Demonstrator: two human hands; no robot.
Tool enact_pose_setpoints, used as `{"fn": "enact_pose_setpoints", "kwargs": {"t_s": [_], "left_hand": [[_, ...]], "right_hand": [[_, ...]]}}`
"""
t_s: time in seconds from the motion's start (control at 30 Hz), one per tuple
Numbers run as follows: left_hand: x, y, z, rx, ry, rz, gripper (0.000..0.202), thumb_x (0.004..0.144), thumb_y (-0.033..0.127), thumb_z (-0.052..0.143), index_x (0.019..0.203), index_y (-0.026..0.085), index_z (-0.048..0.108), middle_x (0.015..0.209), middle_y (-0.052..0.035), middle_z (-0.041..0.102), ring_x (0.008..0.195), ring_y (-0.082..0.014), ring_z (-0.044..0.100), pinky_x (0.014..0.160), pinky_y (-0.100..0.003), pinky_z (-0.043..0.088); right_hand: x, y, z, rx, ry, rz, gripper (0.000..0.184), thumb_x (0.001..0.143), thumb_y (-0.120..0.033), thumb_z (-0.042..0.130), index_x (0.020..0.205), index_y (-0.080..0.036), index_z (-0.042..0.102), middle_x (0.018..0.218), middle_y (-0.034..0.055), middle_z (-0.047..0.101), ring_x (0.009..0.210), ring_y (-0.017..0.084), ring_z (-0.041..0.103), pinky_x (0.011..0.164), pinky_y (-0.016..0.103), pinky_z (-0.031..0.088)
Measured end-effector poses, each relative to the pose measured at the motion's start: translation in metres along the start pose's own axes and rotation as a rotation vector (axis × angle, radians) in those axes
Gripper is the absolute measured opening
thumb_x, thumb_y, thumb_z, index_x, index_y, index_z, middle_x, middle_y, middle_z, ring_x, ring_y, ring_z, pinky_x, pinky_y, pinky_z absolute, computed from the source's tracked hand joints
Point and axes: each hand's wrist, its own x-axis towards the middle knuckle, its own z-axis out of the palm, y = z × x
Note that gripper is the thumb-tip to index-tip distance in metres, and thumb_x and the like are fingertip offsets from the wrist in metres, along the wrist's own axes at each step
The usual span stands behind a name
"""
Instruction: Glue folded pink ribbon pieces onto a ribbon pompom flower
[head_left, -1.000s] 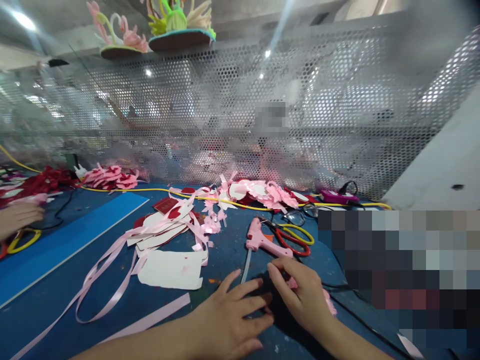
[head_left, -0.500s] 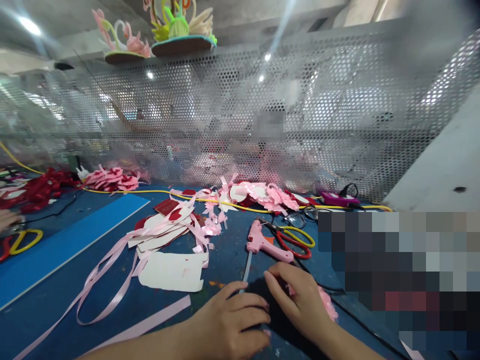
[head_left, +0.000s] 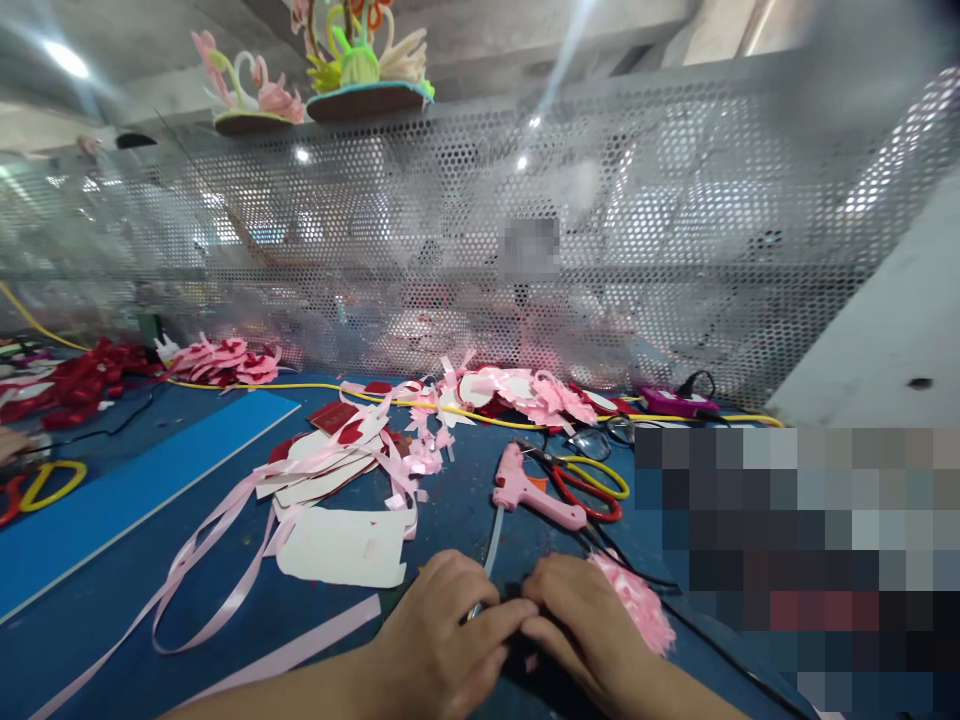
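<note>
My left hand (head_left: pixel 442 640) and my right hand (head_left: pixel 581 625) meet at the near edge of the blue table (head_left: pixel 97 600), fingertips pinched together over a small dark thing I cannot make out. A fluffy pink ribbon flower (head_left: pixel 637 605) lies against the outer side of my right hand. Just beyond the hands a pink glue gun (head_left: pixel 529 495) lies on the table, its clear glue stick (head_left: pixel 491 545) pointing toward my left hand. Red-and-yellow scissors (head_left: pixel 592 485) rest beside the gun.
Loose pink ribbon (head_left: pixel 217 530) and white card pieces (head_left: pixel 345 545) spread left of the hands. Pink and red cut pieces (head_left: pixel 525 390) and a yellow cable (head_left: pixel 300 385) lie along the perforated metal screen (head_left: pixel 480 230). Another person's hand (head_left: pixel 11 440) shows at the far left near yellow scissors (head_left: pixel 49 480).
Both hands have drawn closer to me and closed together, from flat and spread to pinched fingertips. The pink flower is now more exposed beside my right hand.
</note>
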Motion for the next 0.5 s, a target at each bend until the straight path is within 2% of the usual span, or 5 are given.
{"fn": "enact_pose_setpoints", "kwargs": {"t_s": [0.13, 0.23, 0.33, 0.4, 0.5], "left_hand": [[0.002, 0.0, 0.006, -0.037, 0.08, 0.092, 0.025, 0.08, 0.009, 0.044, 0.104, 0.009, 0.05, 0.077, -0.0082, 0.06, 0.071, -0.0175, 0.053, 0.063, -0.03, 0.046], [0.003, 0.0, 0.012, -0.028, 0.14, 0.147, 0.011, 0.085, 0.015, 0.044, 0.093, 0.011, 0.05, 0.07, -0.0058, 0.06, 0.066, -0.0149, 0.053, 0.059, -0.026, 0.044], [0.003, 0.0, 0.013, -0.043, 0.162, 0.17, 0.007, 0.087, 0.018, 0.046, 0.089, 0.013, 0.049, 0.066, -0.003, 0.059, 0.064, -0.0131, 0.054, 0.059, -0.024, 0.042], [0.002, -0.002, 0.011, -0.099, 0.136, 0.183, 0.007, 0.087, 0.018, 0.048, 0.091, 0.014, 0.048, 0.067, -0.0014, 0.06, 0.066, -0.0123, 0.055, 0.061, -0.023, 0.043], [-0.002, -0.005, 0.005, -0.156, -0.012, 0.206, 0.01, 0.088, 0.022, 0.051, 0.094, 0.015, 0.048, 0.071, -0.0002, 0.062, 0.072, -0.0118, 0.057, 0.068, -0.023, 0.045]], "right_hand": [[0.0, -0.004, -0.002, -0.003, 0.006, -0.114, 0.047, 0.097, -0.041, 0.023, 0.066, -0.018, 0.05, 0.054, -0.001, 0.053, 0.052, 0.012, 0.043, 0.053, 0.025, 0.029], [-0.001, -0.006, -0.001, -0.025, 0.038, -0.201, 0.049, 0.097, -0.04, 0.023, 0.063, -0.018, 0.051, 0.051, -0.0007, 0.051, 0.051, 0.012, 0.039, 0.052, 0.026, 0.026], [-0.002, -0.008, -0.001, -0.055, 0.059, -0.281, 0.051, 0.097, -0.037, 0.023, 0.061, -0.017, 0.052, 0.049, -0.0002, 0.048, 0.049, 0.013, 0.037, 0.051, 0.028, 0.025], [-0.001, -0.01, -0.003, -0.074, 0.041, -0.314, 0.05, 0.098, -0.034, 0.023, 0.062, -0.016, 0.054, 0.048, 0.0001, 0.048, 0.049, 0.013, 0.038, 0.052, 0.028, 0.025], [0.001, -0.015, -0.007, -0.067, -0.016, -0.362, 0.048, 0.098, -0.03, 0.026, 0.063, -0.015, 0.054, 0.048, -0.0003, 0.048, 0.048, 0.013, 0.038, 0.051, 0.029, 0.026]]}}
